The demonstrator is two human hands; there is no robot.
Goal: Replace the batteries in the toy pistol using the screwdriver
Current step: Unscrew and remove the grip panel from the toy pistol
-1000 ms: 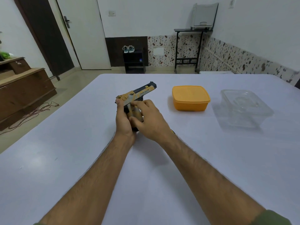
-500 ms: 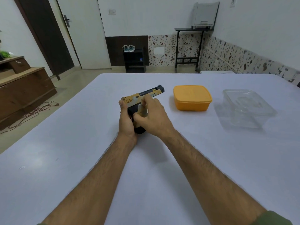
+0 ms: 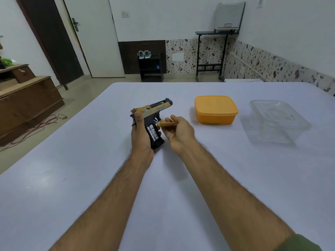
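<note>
Half a second ago the right hand (image 3: 178,132) lay pressed over the grip of the toy pistol (image 3: 151,115); now it has drawn off toward three o'clock with the battery cover (image 3: 166,124) pinched between thumb and fingertips, a flat, narrow, yellow-gold plastic strip held just beside the grip and no longer touching it. With the cover off, the open compartment shows batteries (image 3: 152,132), white with dark printing; two ends seem to show at the top, though the exact count is hard to tell. One pistol is in view, black-framed with a yellow-gold slide, its muzzle aimed toward one o'clock and its butt close to the surface (image 3: 72,178). It stands a little further upright than before. The left hand (image 3: 141,136) is clamped around the back of the grip, thumb laid up against the rear of the slide, much as it was earlier. Two containers sit at about two o'clock from the pistol, unmoved: one orange plastic box (image 3: 215,110) with rounded corners and a closed lid, and beyond it toward three o'clock one clear plastic tub (image 3: 277,122), well apart from both hands. A smooth pale lavender cloth covers the surface.
</note>
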